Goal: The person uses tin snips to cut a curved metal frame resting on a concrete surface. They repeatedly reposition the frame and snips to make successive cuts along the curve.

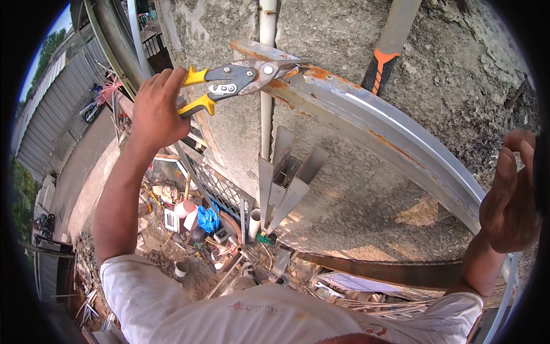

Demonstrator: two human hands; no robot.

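My left hand (157,109) is closed around the yellow handles of a pair of tin snips (246,79), whose handles are spread apart. The snips' jaws sit at the rusty end of a long grey metal channel (366,114), and a short piece of the channel (258,50) sticks out past them on the left. The channel curves across the view down to the right. At its far right stretch is my right hand (507,198), fingers pointing up and partly bent, the palm close to the metal. Whether the palm presses on the channel I cannot tell.
A rough concrete wall (217,34) carries a white pipe (267,114). A grey tool with a black and orange grip (381,63) is at the top. Metal strips (289,178) jut up below the channel. Debris, with a blue plastic bag (207,219) and bucket (182,268), litters the ground below.
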